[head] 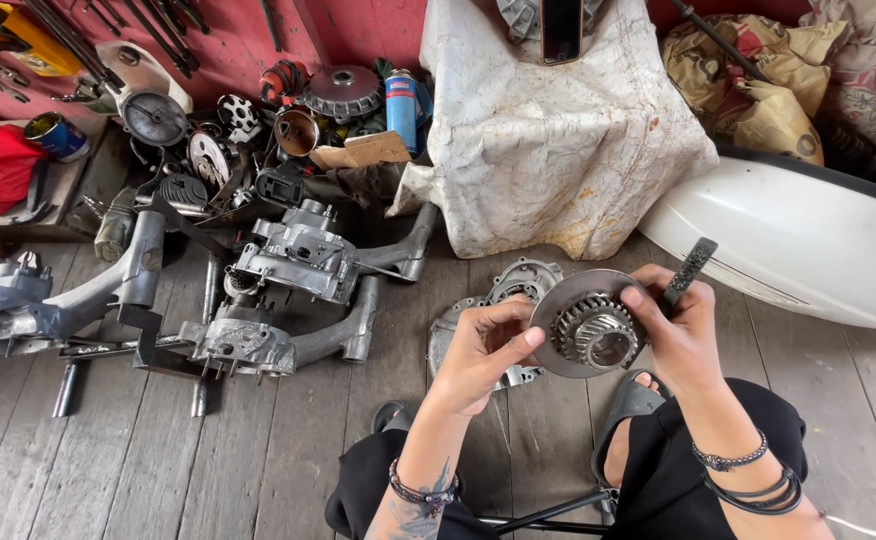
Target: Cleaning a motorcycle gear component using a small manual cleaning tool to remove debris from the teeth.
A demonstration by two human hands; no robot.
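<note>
Both my hands hold up a round metal disc with a toothed gear hub (590, 326) above my knees. My left hand (480, 352) grips its left rim with thumb and fingers. My right hand (680, 328) clasps the right rim and also holds a flat dark file-like tool (690, 268) that sticks up and away. Under the disc, on the wooden floor, lies a grey engine cover casting (518, 282).
Two aluminium engine casings with long arms (298, 262) (248, 345) lie left of centre, another casing (18, 300) at far left. Loose engine parts and a blue spray can (401, 106) sit by the red wall. A white cloth-draped block (548, 140) and white scooter body panel (808, 240) stand behind.
</note>
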